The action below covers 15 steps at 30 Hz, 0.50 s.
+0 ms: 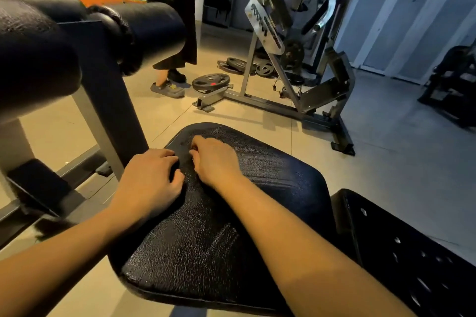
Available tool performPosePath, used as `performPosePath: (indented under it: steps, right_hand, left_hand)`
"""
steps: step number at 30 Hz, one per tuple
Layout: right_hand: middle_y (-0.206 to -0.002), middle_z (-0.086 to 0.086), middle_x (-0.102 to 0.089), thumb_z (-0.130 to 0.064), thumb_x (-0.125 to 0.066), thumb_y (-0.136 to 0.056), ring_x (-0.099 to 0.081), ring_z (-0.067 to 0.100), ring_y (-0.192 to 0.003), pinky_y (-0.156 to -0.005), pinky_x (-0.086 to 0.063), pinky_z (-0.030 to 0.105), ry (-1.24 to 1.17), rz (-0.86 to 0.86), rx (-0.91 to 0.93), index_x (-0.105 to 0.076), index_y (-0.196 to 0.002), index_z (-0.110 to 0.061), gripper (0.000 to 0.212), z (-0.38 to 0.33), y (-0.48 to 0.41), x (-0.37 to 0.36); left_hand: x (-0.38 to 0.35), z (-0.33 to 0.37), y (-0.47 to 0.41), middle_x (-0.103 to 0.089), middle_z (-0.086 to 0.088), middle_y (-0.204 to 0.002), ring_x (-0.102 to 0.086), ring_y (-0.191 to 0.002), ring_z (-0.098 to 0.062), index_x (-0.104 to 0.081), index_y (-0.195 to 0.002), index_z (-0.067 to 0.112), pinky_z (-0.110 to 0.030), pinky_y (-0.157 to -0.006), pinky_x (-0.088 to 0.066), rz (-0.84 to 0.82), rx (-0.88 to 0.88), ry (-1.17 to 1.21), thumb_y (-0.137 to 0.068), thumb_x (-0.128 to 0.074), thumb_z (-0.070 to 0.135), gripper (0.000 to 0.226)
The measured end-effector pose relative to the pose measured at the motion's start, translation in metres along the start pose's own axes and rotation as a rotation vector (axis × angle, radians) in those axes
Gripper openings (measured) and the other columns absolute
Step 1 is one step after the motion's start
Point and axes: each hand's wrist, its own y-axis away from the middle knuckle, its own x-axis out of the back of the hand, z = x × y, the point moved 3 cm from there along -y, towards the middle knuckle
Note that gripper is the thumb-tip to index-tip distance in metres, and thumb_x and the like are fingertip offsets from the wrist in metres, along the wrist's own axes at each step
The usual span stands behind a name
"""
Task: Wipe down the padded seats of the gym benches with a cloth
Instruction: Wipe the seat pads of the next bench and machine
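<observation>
The black padded seat (265, 188) of a gym bench fills the lower middle of the head view, its textured surface shining in streaks. Both my hands lie on its far left part. My left hand (152, 180) sits at the seat's left edge with the fingers curled. My right hand (213, 159) is just beside it, its fingers also curled. Between them lies a dark bunched cloth (186, 180), which both hands appear to grip. It is hard to tell apart from the black seat.
The bench's back pad (412, 252) with holes lies at the right. Black roller pads (38, 59) on a metal post (113, 116) stand close at the left. A person's feet (168, 86) are ahead, near weight plates (211, 81) and a machine frame (278, 100).
</observation>
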Motion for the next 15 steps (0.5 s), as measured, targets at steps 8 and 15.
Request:
performPosePath:
  steps: [8, 15]
  right_hand:
    - [-0.106, 0.012, -0.069, -0.029, -0.046, -0.104, -0.062, 0.032, -0.091, -0.070, -0.045, 0.036, 0.157, 0.098, -0.512, -0.061, -0.112, -0.015, 0.021, 0.188, 0.040, 0.034]
    - [-0.112, 0.009, -0.069, -0.034, -0.045, -0.104, -0.064, 0.034, -0.101, -0.082, -0.054, 0.043, -0.058, 0.043, -0.138, -0.059, -0.121, -0.022, 0.025, 0.032, 0.005, -0.002]
  left_hand:
    - [-0.005, 0.003, -0.004, -0.065, 0.000, -0.086, -0.062, -0.082, -0.023, -0.070, -0.081, 0.015, -0.038, -0.074, -0.052, 0.022, -0.035, -0.067, -0.087, -0.038, 0.040, 0.041]
    - [-0.008, 0.002, -0.005, -0.067, -0.001, -0.089, -0.062, -0.082, -0.023, -0.072, -0.085, 0.014, -0.042, -0.076, -0.053, 0.008, -0.052, -0.096, -0.087, -0.035, 0.041, 0.046]
